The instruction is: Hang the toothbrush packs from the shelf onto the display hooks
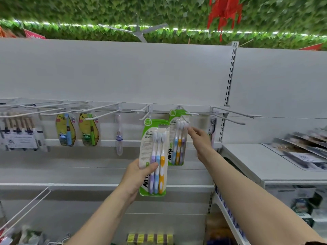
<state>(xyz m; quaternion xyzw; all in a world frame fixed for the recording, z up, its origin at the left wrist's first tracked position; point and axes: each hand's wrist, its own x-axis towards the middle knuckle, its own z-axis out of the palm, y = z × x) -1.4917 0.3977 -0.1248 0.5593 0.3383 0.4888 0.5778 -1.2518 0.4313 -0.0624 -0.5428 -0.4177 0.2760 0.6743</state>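
My left hand (139,174) grips a green-edged toothbrush pack (155,156) with three brushes, purple, blue and orange, and holds it upright below an empty white hook (145,115). A second pack of the same kind (177,138) hangs on the white hook (187,115) to the right. My right hand (199,137) is at that hanging pack's upper right edge, with its fingertips touching the pack just under the hook. The hand's grip on the pack is loose and partly hidden.
A row of white display hooks (99,110) runs along the back panel, some bearing yellow children's toothbrush packs (66,129) and single brushes (118,137). Flat packs (299,149) lie on the shelf at right. A white shelf edge (106,185) crosses below my hands.
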